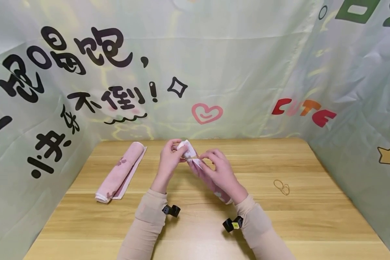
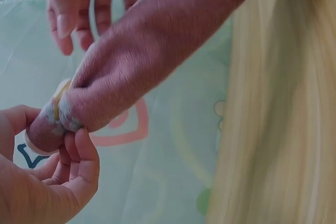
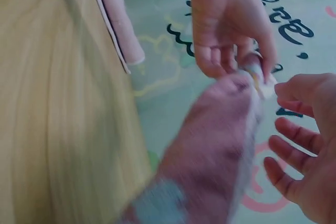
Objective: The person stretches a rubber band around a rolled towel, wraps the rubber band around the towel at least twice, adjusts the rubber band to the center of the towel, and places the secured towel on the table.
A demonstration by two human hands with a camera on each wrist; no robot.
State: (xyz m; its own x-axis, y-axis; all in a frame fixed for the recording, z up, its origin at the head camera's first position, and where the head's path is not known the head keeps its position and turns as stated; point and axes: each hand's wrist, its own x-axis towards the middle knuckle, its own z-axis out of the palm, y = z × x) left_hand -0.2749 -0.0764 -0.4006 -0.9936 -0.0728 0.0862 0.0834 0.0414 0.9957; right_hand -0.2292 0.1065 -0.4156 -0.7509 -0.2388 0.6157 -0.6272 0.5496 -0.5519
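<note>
A rolled pink towel [image 1: 205, 177] with pale flower patches is held above the table. My left hand [image 1: 169, 159] pinches its far end between thumb and fingers. Just below that grip, a yellowish rubber band [image 2: 58, 103] circles the roll and cinches it, as the left wrist view shows. Beside the banded part is my right hand [image 1: 223, 173]. Its fingers [image 3: 294, 142] are loosely bent and spread in the right wrist view, with nothing gripped between them. Its thumb and forefinger tips lie close to the band; whether they touch the towel is hard to tell.
A second rolled pink towel [image 1: 121, 171] lies at the left of the wooden table [image 1: 295, 224]. Loose rubber bands [image 1: 281, 187] lie at the right. A printed fabric curtain [image 1: 240, 72] encloses the back and sides.
</note>
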